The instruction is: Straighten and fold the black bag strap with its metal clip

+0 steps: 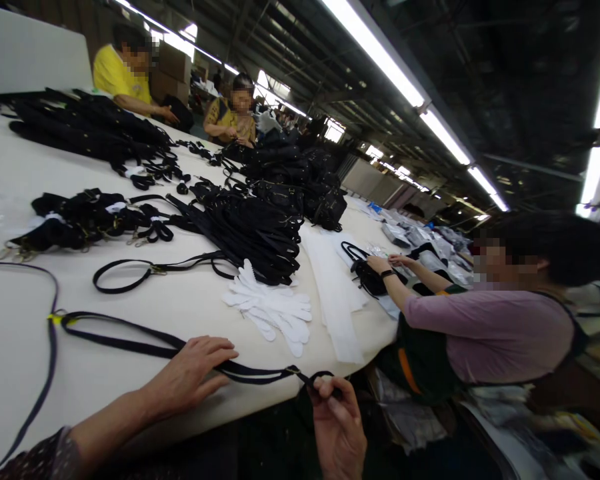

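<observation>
A long black strap (125,343) lies doubled across the near part of the white table. My left hand (193,373) rests over it, fingers stretched out and flat, pressing lightly on or just above the strap. At the table's front edge my right hand (337,420) is closed, its thumb and fingers pinching the looped end of the same strap. A small metal buckle (293,370) sits on the strap just left of my right fingers. Near the strap's far left end is a metal ring beside a yellow mark (56,319).
White gloves (270,303) and white sheets (330,293) lie beyond my hands. Behind are a pile of black straps (260,233), bundled straps (80,220) and black bags (300,180). A co-worker (500,320) at right handles a small black bag (373,275); two others stand across the table.
</observation>
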A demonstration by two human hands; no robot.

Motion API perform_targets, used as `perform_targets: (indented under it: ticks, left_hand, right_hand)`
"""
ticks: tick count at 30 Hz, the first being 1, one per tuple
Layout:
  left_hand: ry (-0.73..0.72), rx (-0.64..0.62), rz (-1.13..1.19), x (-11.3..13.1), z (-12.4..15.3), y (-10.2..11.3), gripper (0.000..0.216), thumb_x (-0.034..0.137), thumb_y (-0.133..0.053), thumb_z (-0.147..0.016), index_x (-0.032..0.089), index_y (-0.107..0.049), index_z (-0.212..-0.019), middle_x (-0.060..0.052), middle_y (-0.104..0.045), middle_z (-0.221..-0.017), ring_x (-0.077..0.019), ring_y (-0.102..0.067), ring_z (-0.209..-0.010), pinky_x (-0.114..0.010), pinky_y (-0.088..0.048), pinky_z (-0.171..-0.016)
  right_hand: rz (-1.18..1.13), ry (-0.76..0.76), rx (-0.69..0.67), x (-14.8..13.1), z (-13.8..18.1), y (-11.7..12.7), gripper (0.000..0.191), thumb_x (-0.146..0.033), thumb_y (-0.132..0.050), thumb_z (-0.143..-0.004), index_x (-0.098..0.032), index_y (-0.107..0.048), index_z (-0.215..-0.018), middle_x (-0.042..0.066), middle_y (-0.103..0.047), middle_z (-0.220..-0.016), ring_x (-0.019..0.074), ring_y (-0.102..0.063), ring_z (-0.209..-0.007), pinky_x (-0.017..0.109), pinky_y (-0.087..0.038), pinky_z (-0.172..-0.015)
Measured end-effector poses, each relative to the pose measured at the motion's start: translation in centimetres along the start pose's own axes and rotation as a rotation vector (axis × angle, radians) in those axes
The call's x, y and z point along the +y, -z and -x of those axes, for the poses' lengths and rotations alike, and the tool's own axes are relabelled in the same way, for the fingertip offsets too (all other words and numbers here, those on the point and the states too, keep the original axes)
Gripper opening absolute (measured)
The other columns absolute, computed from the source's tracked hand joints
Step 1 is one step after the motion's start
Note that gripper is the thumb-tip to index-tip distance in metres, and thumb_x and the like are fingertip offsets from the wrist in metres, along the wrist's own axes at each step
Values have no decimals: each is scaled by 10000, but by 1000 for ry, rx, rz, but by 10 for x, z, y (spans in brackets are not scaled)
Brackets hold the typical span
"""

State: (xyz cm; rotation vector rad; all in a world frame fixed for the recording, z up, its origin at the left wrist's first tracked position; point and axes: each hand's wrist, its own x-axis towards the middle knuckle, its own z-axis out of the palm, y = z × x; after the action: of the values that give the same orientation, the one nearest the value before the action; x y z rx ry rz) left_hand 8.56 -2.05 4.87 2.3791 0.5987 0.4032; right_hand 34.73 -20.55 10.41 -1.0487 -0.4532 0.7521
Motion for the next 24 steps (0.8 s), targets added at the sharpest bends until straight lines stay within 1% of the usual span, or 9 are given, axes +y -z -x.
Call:
perform_targets:
  ticks: [3, 5, 7, 10, 12, 15, 18, 20, 24]
  left_hand:
    - [-54, -77, 34, 13, -13, -3, 514, 306, -613, -908, 356, -476, -1401, -40, -592, -1424, -276, -497, -1343, -558, -280, -1176]
    - [-38, -117, 39, 15, -20, -6, 469, 241, -593, -901, 345, -521, -1352, -38, -645, -1342, -265, -546, -1284, -592, -253, -1173]
    - [-24, -137, 35, 13, -24, -8, 366, 219, -543, -925, 342, -585, -1267, -21, -691, -1218, -235, -602, -1187, -592, -250, -1164]
    - [-5, -121, 3, 6, -26, -8, 263, 259, -486, -969, 330, -633, -1176, -10, -710, -1083, -211, -639, -1084, -576, -271, -1140]
    - [-3, -88, -32, 1, -25, -5, 238, 260, -478, -975, 321, -637, -1141, -9, -711, -1081, -212, -641, -1078, -572, -274, -1127]
    - [-23, -39, -106, -3, -23, 1, 218, 201, -481, -964, 298, -640, -1075, -11, -711, -1117, -215, -640, -1081, -564, -279, -1113]
    - [-31, -30, -170, -5, -23, 8, 189, 194, -479, -968, 261, -648, -1019, -19, -720, -990, -211, -656, -978, -496, -373, -1034]
    - [-52, -48, -192, -7, -22, 15, 206, 227, -455, -990, 267, -648, -1052, -16, -710, -913, -201, -652, -922, -436, -420, -969]
    - [-107, -90, -255, -19, -14, 28, 294, 293, -394, -1026, 304, -585, -1248, -24, -693, -915, -199, -642, -907, -382, -447, -905]
  right_hand:
    - [2, 17, -21, -3, 1, -5, 252, -255, -764, -713, -274, -735, -962, -11, -677, -757, 163, -674, -866, 343, -567, -884]
    - [8, 28, -30, -5, 2, -6, 246, -249, -754, -722, -273, -735, -966, -7, -672, -757, 171, -673, -861, 365, -568, -885]
    - [12, 34, -32, -6, 3, -7, 244, -251, -749, -727, -272, -734, -970, -5, -671, -757, 174, -673, -858, 373, -568, -886]
    - [15, 9, -24, -3, 3, -6, 250, -266, -760, -723, -269, -735, -971, -4, -681, -762, 168, -677, -869, 347, -572, -877]
    - [15, -16, -12, 1, 2, -6, 256, -279, -772, -716, -266, -737, -969, -4, -689, -765, 164, -682, -873, 326, -576, -868]
    - [2, -29, 21, 5, -1, -9, 277, -290, -795, -693, -265, -742, -963, -6, -696, -754, 162, -691, -858, 320, -587, -848]
    - [-17, -36, 80, 5, -5, -11, 313, -288, -829, -648, -262, -746, -949, -11, -705, -756, 164, -703, -848, 318, -598, -831]
    - [-27, -55, 124, 6, -9, -10, 336, -281, -845, -627, -257, -747, -947, -9, -721, -778, 163, -708, -846, 312, -603, -820]
    - [-62, -102, 212, 11, -20, -4, 386, -278, -859, -603, -249, -742, -970, -2, -747, -811, 157, -714, -827, 284, -612, -767]
